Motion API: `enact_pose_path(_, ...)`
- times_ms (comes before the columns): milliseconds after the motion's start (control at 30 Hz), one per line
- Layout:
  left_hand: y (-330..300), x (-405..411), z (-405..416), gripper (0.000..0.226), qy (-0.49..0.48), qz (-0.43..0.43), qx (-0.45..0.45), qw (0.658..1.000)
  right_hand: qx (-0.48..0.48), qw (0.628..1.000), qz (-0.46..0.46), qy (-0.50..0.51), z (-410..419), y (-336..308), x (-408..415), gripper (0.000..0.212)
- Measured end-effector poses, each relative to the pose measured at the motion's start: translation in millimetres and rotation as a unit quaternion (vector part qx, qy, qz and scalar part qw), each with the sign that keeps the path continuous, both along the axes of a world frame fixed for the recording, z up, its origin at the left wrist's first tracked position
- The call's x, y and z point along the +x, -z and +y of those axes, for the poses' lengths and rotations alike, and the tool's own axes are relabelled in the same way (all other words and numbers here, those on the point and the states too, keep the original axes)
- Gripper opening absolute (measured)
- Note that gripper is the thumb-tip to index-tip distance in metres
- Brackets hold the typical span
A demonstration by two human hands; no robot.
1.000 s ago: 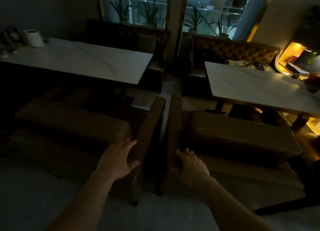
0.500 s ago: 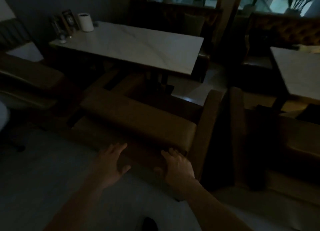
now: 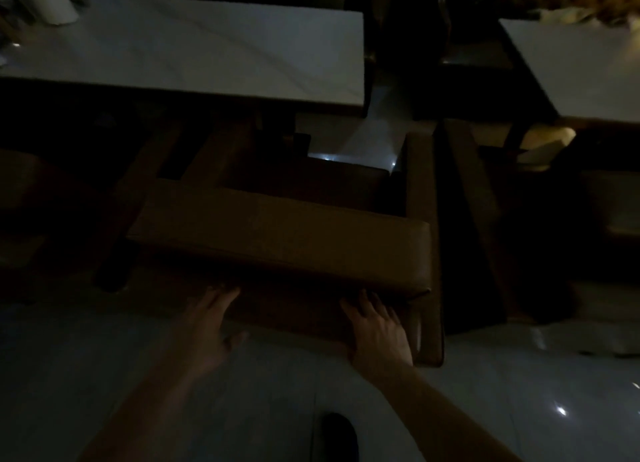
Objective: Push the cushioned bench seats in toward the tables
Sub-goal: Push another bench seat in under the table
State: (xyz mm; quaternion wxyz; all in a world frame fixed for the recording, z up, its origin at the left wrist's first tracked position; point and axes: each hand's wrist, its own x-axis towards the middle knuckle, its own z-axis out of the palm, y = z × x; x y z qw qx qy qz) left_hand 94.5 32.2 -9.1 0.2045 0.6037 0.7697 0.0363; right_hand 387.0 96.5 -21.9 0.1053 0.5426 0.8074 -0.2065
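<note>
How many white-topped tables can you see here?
2: one long table straight ahead beyond the bench, and another table at the right, cut off by the frame. More may be out of view.

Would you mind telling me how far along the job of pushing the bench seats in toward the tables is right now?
Nothing looks finished. In hand: the left hand and right hand rest open against the back of the left bench seat, which sits short of the left table, floor showing between them. Left: pushing it in, then the right bench seat by the right table.
</note>
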Motion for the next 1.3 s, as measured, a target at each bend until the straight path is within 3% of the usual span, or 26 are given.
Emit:
enact_pose_path(233,42.7,-53.7,10.4,0.090,0.124,0.062,0.048,0.989,0.021,0.995,-0.033,0.091,-29.2,33.6,-16.8,0.096)
enact_pose_path(433,66.3,-73.2,17.9,0.091,0.173,0.076,0.053,0.981,0.053,0.990,-0.050,0.124,-33.6,51.2,-36.5,0.098)
enact_pose_path(867,95.1,-65.3,34.0,0.067,0.167,0.063,0.135,0.975,0.109,0.979,-0.065,0.161,-25.7,76.0,-53.7,0.074)
enact_pose_path(1300,95.6,-63.3,43.5,0.065,0.154,0.060,0.106,0.981,0.107,0.982,-0.046,0.151,-15.9,77.2,-47.7,0.071)
